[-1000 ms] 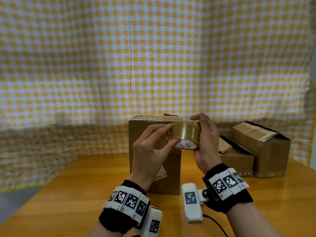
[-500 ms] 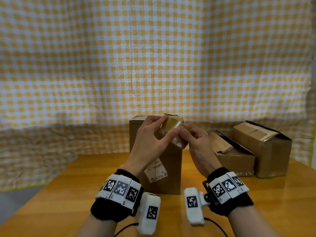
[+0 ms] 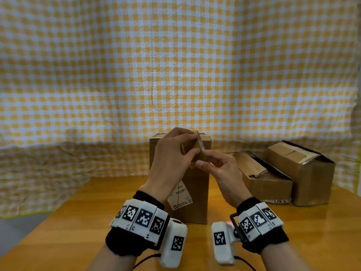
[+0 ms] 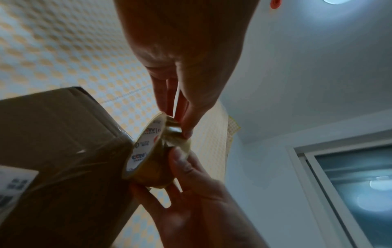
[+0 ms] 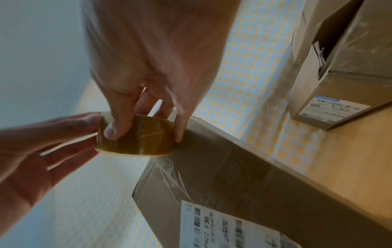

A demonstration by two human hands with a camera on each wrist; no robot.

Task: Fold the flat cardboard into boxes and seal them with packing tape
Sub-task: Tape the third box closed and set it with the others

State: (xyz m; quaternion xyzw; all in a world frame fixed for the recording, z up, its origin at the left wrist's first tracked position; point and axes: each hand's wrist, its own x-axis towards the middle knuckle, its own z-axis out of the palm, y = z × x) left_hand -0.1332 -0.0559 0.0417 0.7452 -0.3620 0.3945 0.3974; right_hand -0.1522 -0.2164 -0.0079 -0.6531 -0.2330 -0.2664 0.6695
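Note:
A brown packing tape roll [image 3: 195, 151] is held edge-on between both hands, in front of the top of a tall upright cardboard box [image 3: 192, 194] with a shipping label. My left hand [image 3: 192, 143] pinches the roll's rim, thumb on a crinkled patch of tape [image 4: 176, 134]. My right hand [image 3: 207, 161] grips the roll from below and right, thumb and fingers curled over its band [image 5: 135, 135]. In the left wrist view the roll [image 4: 152, 151] shows its printed white core beside the box [image 4: 63, 151]. The right wrist view shows the box's edge [image 5: 244, 184] just behind the roll.
Two more brown boxes lie on the wooden table [image 3: 312, 231] at the right: a low one [image 3: 267, 178] and a taped one [image 3: 304, 173]. A yellow checked cloth [image 3: 136, 75] hangs behind and drapes off to the left.
The roll has turned from showing its broad band to edge-on. Both hands have closed in around it, and the right hand has shifted from its side to underneath.

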